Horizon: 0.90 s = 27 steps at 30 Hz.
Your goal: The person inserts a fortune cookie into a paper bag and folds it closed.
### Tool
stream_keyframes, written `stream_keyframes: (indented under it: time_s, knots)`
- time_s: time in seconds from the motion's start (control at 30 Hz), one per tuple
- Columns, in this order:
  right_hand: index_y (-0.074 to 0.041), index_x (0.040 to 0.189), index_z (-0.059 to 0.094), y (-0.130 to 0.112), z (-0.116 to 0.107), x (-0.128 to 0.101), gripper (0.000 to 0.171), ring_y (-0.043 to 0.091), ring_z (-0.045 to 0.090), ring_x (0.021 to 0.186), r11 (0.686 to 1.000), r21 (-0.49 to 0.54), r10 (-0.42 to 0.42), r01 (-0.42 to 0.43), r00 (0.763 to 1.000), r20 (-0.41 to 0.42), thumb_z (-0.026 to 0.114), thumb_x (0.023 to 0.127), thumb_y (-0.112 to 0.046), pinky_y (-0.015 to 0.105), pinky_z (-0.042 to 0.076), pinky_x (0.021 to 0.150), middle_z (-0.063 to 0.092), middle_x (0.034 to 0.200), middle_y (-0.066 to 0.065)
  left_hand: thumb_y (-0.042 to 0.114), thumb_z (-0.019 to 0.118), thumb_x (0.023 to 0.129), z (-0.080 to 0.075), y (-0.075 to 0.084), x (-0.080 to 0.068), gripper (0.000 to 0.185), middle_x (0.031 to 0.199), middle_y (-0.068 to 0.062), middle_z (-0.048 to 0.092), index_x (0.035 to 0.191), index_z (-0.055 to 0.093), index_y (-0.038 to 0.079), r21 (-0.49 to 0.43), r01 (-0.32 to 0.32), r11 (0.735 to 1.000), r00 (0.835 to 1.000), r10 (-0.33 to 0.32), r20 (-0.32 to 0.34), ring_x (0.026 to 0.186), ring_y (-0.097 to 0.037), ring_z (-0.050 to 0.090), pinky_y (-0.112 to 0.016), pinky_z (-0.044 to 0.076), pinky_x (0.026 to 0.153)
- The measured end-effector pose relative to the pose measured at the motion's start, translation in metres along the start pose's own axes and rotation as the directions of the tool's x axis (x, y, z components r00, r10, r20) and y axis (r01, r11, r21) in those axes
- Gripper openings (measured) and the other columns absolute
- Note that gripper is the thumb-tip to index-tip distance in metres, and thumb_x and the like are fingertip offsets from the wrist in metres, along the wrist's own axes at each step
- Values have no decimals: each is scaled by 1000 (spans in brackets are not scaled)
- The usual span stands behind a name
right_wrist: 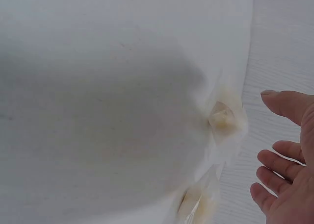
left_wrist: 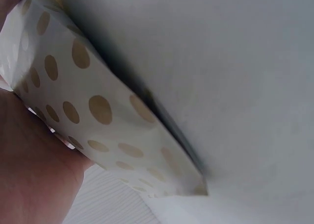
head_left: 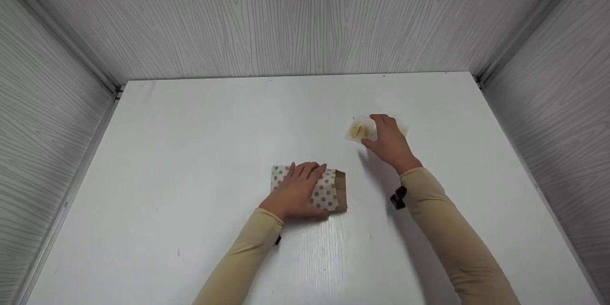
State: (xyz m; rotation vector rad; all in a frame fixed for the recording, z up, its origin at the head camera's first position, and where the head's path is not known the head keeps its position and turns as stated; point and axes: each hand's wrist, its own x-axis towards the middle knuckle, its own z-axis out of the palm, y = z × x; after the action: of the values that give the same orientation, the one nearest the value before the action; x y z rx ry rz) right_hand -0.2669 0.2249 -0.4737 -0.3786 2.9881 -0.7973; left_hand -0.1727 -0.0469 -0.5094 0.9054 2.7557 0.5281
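Left hand (head_left: 296, 189) lies flat, fingers straight, pressing the polka-dot paper bag (head_left: 329, 190) onto the bench (head_left: 190, 152). Right hand (head_left: 388, 140), fingers spread and relaxed, reaches over a clear wrapped item (head_left: 358, 129), probably a snack packet, beyond and right of the bag. Best approach: pin the bag firmly, pinch the packet's edge.
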Motion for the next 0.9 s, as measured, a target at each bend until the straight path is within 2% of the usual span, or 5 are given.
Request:
stream_keyframes:
  time_s: [0.27, 0.57, 0.73, 0.9]
  knots:
    - [9, 152, 15, 4, 6, 15, 94, 40, 6, 146, 994, -104, 52, -42, 994, 93, 71, 92, -35, 48, 16, 117, 14, 157, 28, 65, 76, 71, -1, 0, -1, 115, 153, -11, 30, 157, 21, 12, -3, 13, 1000, 1000, -13, 9, 143, -27, 22, -49, 5, 118]
    - [11, 152, 9, 14, 12, 24, 102, 39, 2, 146, 981, -191, 65, -42, 991, 117, 71, 90, -41, 44, 4, 119, 11, 158, 28, 64, 76, 71, 1, 0, 1, 114, 152, -11, 31, 157, 22, 11, -4, 3, 1000, 1000, -3, 4, 143, -26, 23, -49, 7, 118]
    - [9, 153, 12, 18, 13, 28, 98, 38, 1, 147, 983, -182, 49, -25, 990, 130, 72, 90, -37, 45, 7, 119, 16, 157, 26, 64, 76, 72, 1, 0, 1, 114, 152, -10, 31, 157, 22, 11, 2, 5, 1000, 1000, -5, 2, 143, -26, 23, -49, 7, 119]
    - [8, 150, 24, 17, 14, 29, 88, 40, 8, 146, 985, -174, 24, -3, 993, 118, 74, 89, -31, 48, 14, 118, 27, 153, 27, 64, 76, 72, 0, 0, 0, 114, 152, -10, 31, 157, 22, 11, -5, 13, 1000, 1000, -13, 11, 143, -26, 22, -48, 6, 119]
